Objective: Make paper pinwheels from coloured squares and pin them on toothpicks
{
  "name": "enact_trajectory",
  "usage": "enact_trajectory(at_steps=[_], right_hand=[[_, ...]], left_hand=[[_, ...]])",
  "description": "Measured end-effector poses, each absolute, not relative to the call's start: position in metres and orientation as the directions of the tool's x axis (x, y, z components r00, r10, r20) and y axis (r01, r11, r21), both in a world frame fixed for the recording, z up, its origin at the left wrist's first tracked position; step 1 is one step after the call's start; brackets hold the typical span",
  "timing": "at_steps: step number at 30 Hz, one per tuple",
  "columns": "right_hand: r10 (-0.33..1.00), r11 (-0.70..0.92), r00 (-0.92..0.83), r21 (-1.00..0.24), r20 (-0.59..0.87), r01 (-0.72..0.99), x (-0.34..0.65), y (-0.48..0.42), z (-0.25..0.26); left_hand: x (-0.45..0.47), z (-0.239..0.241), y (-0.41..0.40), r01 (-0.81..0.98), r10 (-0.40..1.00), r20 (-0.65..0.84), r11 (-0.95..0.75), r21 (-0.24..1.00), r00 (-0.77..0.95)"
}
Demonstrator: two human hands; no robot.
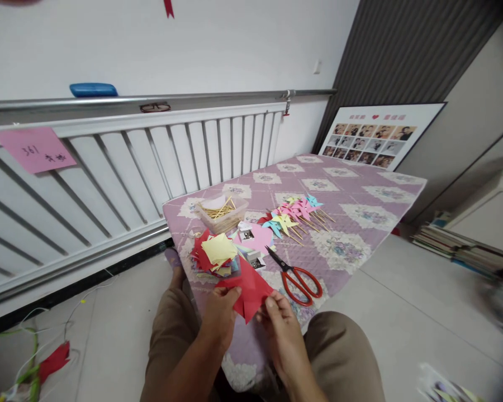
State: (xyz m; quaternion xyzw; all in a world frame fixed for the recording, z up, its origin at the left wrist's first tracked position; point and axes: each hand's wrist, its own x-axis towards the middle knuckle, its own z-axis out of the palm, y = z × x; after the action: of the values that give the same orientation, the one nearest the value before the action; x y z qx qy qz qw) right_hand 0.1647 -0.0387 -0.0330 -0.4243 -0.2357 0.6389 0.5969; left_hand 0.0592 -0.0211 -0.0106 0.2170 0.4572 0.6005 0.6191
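Observation:
Between my two hands is a red paper square (251,285) with a slit cut in from its near corner. My left hand (223,312) pinches its left side between thumb and fingers. On the right side, my right hand (280,318) grips the paper's edge the same way. Scissors (295,276) with red handles lie just right of the paper, blades slightly apart. A stack of coloured paper squares (218,249), pale yellow on top, sits beyond my left hand. Small open boxes of metal pins (255,261) lie behind the red paper.
A clear plastic box of wooden sticks (222,214) stands at the table's far left. Several finished paper pinwheels (295,215) on sticks lie behind the scissors. A white radiator (209,148) borders the table, and a photo board (373,134) leans at the far end.

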Motion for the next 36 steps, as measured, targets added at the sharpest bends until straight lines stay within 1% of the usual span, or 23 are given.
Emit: enact_trajectory(at_steps=[2, 4, 5, 7, 9, 11, 13, 16, 20, 24, 30, 36], right_hand=[[0.965, -0.104, 0.159, -0.863, -0.208, -0.495, 0.175, -0.039, -0.04], [0.971, -0.009, 0.218, -0.932, -0.094, -0.362, 0.184, -0.042, -0.045], [0.975, 0.048, 0.222, -0.961, -0.014, -0.271, 0.187, -0.044, -0.046], [0.977, 0.163, 0.152, -0.984, 0.15, -0.074, 0.192, -0.048, -0.047], [0.963, 0.267, 0.022, -0.96, 0.27, 0.086, 0.195, -0.051, -0.044], [0.938, 0.346, -0.092, -0.919, 0.334, 0.19, 0.196, -0.051, -0.042], [0.917, 0.397, -0.143, -0.876, 0.371, 0.274, 0.196, -0.048, -0.041], [0.898, 0.441, -0.165, -0.814, 0.409, 0.378, 0.197, -0.043, -0.042], [0.873, 0.486, -0.19, -0.766, 0.449, 0.421, 0.197, -0.04, -0.038], [0.867, 0.494, -0.161, -0.775, 0.471, 0.394, 0.193, -0.042, -0.027], [0.883, 0.46, -0.108, -0.799, 0.456, 0.387, 0.188, -0.045, -0.01], [0.911, 0.389, -0.028, -0.834, 0.412, 0.391, 0.185, -0.042, -0.01]], left_hand=[[0.054, -0.004, -0.018, -0.644, 0.944, -0.311, 0.171, 0.745, -0.11], [0.05, -0.001, -0.015, -0.7, 0.942, -0.321, 0.162, 0.696, -0.102], [0.049, 0.0, -0.014, -0.713, 0.941, -0.323, 0.157, 0.683, -0.102], [0.047, 0.0, -0.014, -0.725, 0.944, -0.318, 0.16, 0.67, -0.086], [0.047, 0.001, -0.015, -0.724, 0.951, -0.305, 0.172, 0.668, -0.055], [0.048, 0.003, -0.017, -0.714, 0.955, -0.295, 0.199, 0.671, -0.011], [0.05, 0.005, -0.02, -0.7, 0.955, -0.295, 0.23, 0.677, 0.029], [0.053, 0.006, -0.024, -0.691, 0.957, -0.284, 0.246, 0.68, 0.061], [0.055, 0.004, -0.028, -0.699, 0.963, -0.269, 0.208, 0.685, 0.023], [0.058, 0.006, -0.031, -0.685, 0.963, -0.267, 0.21, 0.697, 0.024], [0.06, 0.012, -0.034, -0.688, 0.968, -0.249, 0.189, 0.7, 0.013], [0.061, 0.007, -0.036, -0.698, 0.974, -0.223, 0.19, 0.69, 0.044]])
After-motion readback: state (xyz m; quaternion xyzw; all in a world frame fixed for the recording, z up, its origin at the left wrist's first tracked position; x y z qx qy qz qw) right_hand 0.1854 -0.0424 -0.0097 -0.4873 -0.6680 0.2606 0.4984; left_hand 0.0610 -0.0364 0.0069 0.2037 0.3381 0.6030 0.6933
